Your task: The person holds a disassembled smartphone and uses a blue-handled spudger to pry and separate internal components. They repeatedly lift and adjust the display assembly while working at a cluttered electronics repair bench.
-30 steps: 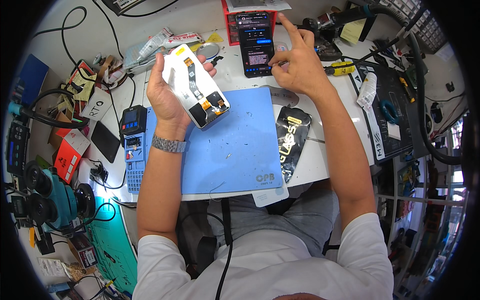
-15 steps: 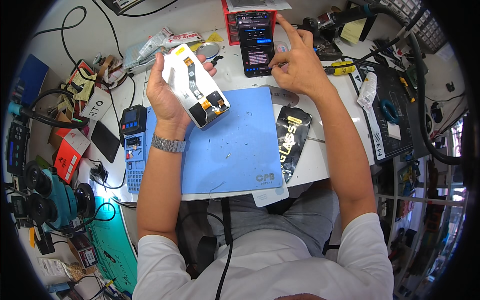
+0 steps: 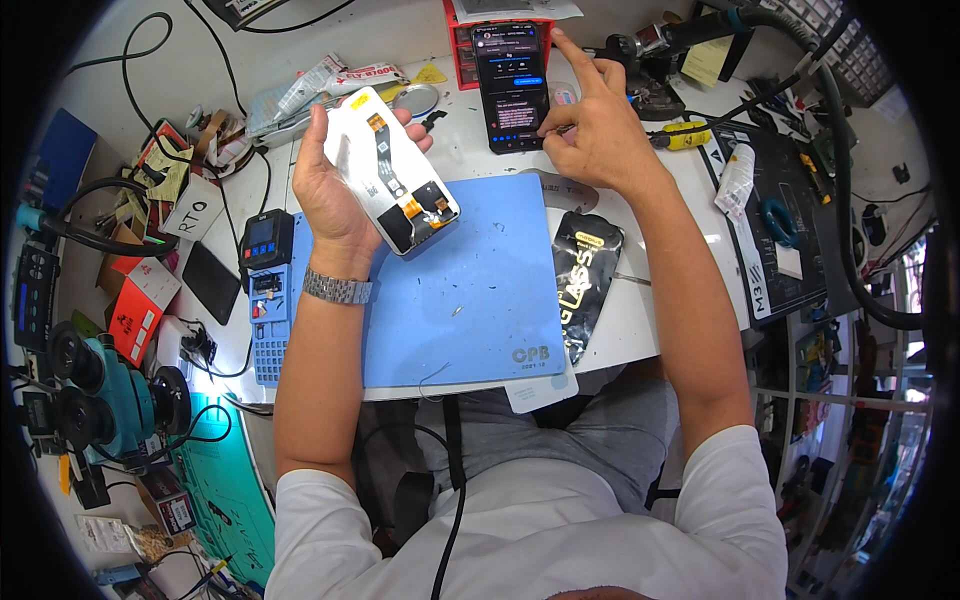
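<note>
White-and-black screen panel [image 3: 362, 160] with black-and-orange ribbon cable [image 3: 386, 160], black phone [image 3: 508, 85], blue mat [image 3: 470, 330]

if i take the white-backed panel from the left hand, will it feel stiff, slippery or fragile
The white-backed panel is probably stiff: it shows no sag in the left hand. Its shiny back may feel slippery. The dark ribbon cable lies exposed and looks thin, so it could be fragile.

White bench [image 3: 462, 140]: blue mat [image 3: 470, 280] near the middle, black mat [image 3: 785, 290] right, dark slab [image 3: 210, 283] left, red drawers [image 3: 463, 60] far.
</note>
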Tool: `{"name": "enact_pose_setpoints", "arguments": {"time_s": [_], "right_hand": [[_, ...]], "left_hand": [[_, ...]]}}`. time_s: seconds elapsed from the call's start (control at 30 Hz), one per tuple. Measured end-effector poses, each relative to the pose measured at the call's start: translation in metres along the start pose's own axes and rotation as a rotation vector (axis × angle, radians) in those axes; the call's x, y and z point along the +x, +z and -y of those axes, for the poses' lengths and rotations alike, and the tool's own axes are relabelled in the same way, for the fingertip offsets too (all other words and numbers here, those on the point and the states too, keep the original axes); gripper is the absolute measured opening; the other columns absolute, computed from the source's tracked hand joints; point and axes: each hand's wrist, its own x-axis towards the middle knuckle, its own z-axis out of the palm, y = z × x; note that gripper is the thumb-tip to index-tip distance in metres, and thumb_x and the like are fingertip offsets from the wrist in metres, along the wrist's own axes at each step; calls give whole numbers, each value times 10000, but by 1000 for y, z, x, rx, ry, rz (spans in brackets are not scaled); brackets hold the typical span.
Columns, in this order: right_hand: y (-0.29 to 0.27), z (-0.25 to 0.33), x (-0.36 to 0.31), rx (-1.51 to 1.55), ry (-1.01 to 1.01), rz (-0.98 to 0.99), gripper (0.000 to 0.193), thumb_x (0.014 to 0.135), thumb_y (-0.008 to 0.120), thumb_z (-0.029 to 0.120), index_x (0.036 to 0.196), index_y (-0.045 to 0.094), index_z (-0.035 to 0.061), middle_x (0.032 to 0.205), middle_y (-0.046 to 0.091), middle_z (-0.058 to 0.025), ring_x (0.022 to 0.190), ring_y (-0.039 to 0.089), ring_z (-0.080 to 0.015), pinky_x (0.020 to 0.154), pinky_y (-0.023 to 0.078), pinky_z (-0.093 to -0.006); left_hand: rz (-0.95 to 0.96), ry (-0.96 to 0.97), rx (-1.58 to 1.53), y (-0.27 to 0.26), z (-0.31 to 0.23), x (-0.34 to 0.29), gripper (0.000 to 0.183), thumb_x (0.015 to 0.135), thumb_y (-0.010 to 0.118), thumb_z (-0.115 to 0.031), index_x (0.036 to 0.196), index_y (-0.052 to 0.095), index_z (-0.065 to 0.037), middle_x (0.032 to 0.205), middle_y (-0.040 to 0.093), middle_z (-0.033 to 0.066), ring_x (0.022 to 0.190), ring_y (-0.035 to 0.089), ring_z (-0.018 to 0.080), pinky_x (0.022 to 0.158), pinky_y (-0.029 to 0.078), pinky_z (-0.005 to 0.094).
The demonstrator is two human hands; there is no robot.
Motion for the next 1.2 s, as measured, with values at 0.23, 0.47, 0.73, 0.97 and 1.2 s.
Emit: {"name": "enact_pose_setpoints", "arguments": {"time_s": [0.23, 0.47, 0.73, 0.97, 1.2], "right_hand": [[-1, 2, 0, -8, 14, 14, 223, 693, 719, 127, 844, 883, 123, 1767, 320, -11, 1471, 407, -400, 1080, 581, -464], [0, 1, 0, 63, -38, 31, 201, 740, 750, 142, 881, 894, 151, 1776, 295, -3, 1467, 397, -405, 1070, 586, -456], [1, 1, -1, 45, -46, 61, 205, 749, 767, 145, 906, 899, 160, 1780, 285, -6, 1455, 396, -406, 1045, 599, -435], [1, 0, 0, 68, -42, 20, 217, 734, 742, 120, 890, 893, 128, 1772, 307, -28, 1445, 407, -409, 1020, 610, -430], [1, -3, 2, 31, 20, -57, 215, 725, 731, 150, 868, 891, 125, 1747, 353, -107, 1418, 429, -443, 1113, 532, -463]], "left_hand": [[-3, 3, 9, 0, 0, 0, 676, 1099, 447, -570, 1359, 529, 48, 1130, 698, 279, 985, 782, 361, 912, 672, 504], [5, -4, 0, 0, 0, 0, 673, 1101, 438, -570, 1353, 529, 48, 1121, 700, 269, 975, 780, 356, 892, 674, 497], [-11, -4, -2, 2, -1, -1, 666, 1109, 424, -561, 1341, 534, 53, 1114, 702, 267, 959, 776, 351, 881, 670, 499], [12, -20, -4, -2, -1, 0, 680, 1115, 410, -550, 1402, 494, 61, 1151, 699, 283, 997, 772, 372, 929, 659, 513], [6, -19, 0, -2, 0, 0, 706, 1113, 407, -559, 1430, 478, 67, 1175, 696, 290, 1021, 773, 371, 960, 658, 510]]}}
